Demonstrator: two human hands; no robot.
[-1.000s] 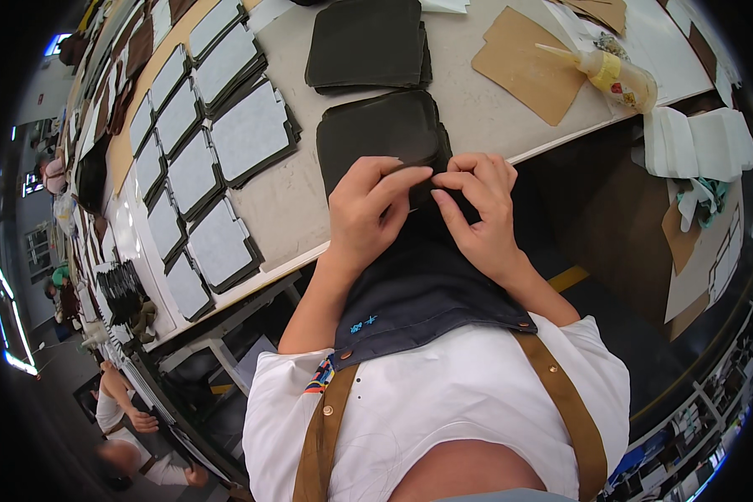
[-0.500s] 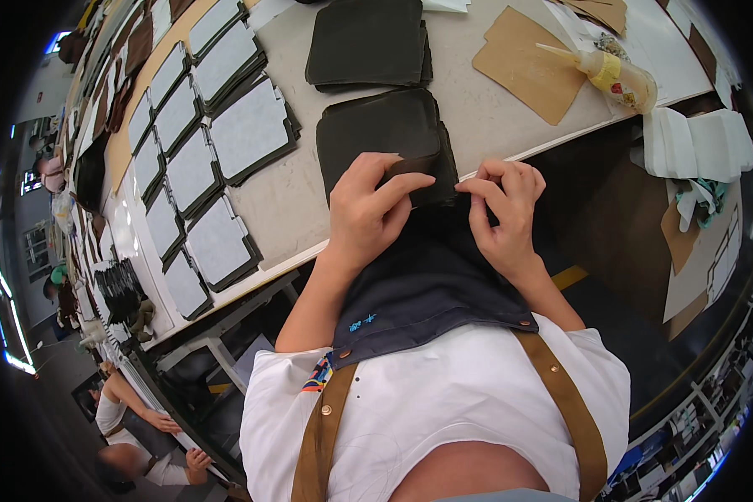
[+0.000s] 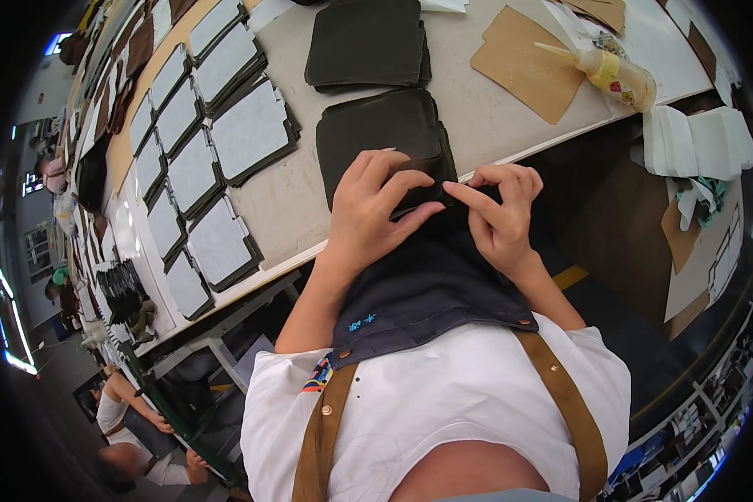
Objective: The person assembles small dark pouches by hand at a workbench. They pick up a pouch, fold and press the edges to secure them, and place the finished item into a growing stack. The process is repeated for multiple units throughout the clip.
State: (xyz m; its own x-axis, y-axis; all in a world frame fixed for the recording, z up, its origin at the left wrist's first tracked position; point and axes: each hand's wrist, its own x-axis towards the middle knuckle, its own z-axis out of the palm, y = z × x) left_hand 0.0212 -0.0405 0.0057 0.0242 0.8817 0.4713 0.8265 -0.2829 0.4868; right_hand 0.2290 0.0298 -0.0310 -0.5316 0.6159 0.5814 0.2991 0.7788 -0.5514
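Note:
A stack of thin black panels [image 3: 375, 125], rounded at the corners, lies at the table's front edge before me. My left hand [image 3: 372, 197] grips the near edge of the top panel, which curls up between its fingers; the thumb stretches toward the right. Close by, my right hand [image 3: 504, 213] has its index finger extended, its tip at the panel's near right corner. Its other fingers are bent and the thumb stands apart. Whether that fingertip presses the panel or only meets it, I cannot tell. Behind lies a second black stack [image 3: 365, 42].
Rows of black pieces topped with pale sheets [image 3: 247, 130] cover the table's left. To the right lie a tan card template [image 3: 529, 67] and a yellowish nozzle bottle [image 3: 619, 79]. White folded pads [image 3: 699, 142] sit beyond the edge. Another person [image 3: 130, 418] is at lower left.
My right index finger has straightened and moved left to the panel's corner, out of its earlier pinch shape. My left thumb has stretched out to the right under the curled edge.

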